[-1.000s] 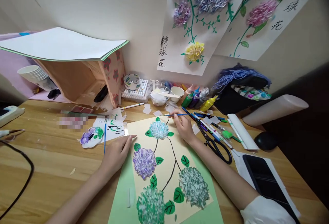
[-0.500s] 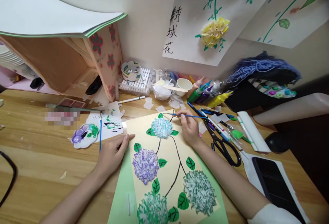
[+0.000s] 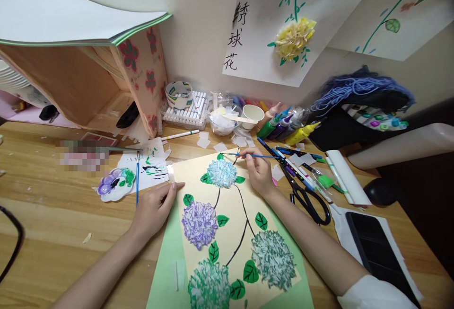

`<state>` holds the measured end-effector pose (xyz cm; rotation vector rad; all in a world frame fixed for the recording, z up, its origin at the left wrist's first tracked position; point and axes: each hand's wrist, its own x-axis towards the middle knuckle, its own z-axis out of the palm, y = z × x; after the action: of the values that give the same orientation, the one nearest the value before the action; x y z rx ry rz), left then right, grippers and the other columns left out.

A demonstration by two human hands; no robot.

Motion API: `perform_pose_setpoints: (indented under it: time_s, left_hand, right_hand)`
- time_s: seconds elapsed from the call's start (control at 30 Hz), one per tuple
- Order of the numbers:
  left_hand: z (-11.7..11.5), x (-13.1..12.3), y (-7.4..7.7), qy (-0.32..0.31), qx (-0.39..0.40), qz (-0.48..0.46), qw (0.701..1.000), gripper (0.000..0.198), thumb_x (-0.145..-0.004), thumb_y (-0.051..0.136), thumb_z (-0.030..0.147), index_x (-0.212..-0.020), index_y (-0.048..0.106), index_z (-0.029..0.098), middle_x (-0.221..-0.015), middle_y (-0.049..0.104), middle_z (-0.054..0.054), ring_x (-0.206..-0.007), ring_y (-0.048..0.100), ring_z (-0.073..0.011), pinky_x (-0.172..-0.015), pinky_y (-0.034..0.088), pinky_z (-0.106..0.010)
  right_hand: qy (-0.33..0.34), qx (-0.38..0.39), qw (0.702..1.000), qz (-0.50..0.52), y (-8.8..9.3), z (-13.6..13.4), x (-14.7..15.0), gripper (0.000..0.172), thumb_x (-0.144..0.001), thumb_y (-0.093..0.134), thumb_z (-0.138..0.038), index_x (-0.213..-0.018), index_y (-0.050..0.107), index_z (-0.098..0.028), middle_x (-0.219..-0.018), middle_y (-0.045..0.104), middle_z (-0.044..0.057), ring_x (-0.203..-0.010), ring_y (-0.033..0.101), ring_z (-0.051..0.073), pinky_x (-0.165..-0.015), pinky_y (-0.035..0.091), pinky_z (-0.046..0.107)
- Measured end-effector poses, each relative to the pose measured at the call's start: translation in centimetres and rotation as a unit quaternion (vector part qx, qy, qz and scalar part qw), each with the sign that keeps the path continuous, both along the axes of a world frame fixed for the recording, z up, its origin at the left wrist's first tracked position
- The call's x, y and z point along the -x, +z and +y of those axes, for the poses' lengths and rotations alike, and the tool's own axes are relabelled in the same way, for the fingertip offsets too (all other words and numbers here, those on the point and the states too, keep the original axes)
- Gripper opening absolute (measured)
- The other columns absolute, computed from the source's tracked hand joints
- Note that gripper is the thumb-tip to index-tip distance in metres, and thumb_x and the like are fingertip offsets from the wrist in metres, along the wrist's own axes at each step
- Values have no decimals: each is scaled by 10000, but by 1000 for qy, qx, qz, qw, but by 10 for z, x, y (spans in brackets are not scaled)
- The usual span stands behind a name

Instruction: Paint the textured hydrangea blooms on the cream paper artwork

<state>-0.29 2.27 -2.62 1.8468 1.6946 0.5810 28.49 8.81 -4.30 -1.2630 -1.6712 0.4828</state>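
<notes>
My right hand (image 3: 259,174) is closed around a thin blue paintbrush (image 3: 264,156). Its tip is at the small green leaf (image 3: 220,156) above the blue-white flower (image 3: 222,173), near the top of a cream sheet (image 3: 227,214). My left hand (image 3: 152,207) rests by the sheet's left edge, index finger stretched onto it and the other fingers loosely bent, holding nothing. On the sheet are a raised purple flower (image 3: 199,225), two green-white flowers, black stems and green leaves with dark veins. A green sheet (image 3: 165,271) lies beneath.
To the left are a paint palette (image 3: 115,184), a second blue brush (image 3: 137,176) and a paint-marked paper (image 3: 156,172). Black scissors (image 3: 312,205), pens and a black tray (image 3: 376,252) lie right. Behind stand a paper cup (image 3: 253,116), paint bottles (image 3: 280,127) and a marker box (image 3: 186,115).
The whole view has shifted slightly, so everything sits a little higher. The brush tip stays by the top leaf, and my left hand keeps its place at the sheet's edge.
</notes>
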Motion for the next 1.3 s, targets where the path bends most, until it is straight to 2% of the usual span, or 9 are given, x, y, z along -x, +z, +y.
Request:
perform_pose_setpoints:
  time_s: [0.63, 1.3]
  left_hand:
    - [-1, 0, 0, -10, -52, 23, 998, 443, -932, 348, 463, -1016, 715, 230, -1043, 720, -9, -974, 673, -189, -812, 508, -276]
    - [-1, 0, -1, -12, -61, 21, 998, 419, -931, 363, 453, -1009, 714, 238, -1019, 727, 5, -938, 681, -179, -786, 512, -271]
  right_hand:
    - [5, -12, 1000, 3, -1, 0, 0, 198, -938, 381, -277, -860, 555, -225, -851, 608, 33, -844, 589, 191, -778, 446, 351]
    - [0, -7, 999, 33, -4, -1, -1, 204, -933, 369, -266, -844, 546, -218, -827, 603, 28, -798, 590, 180, -747, 442, 334]
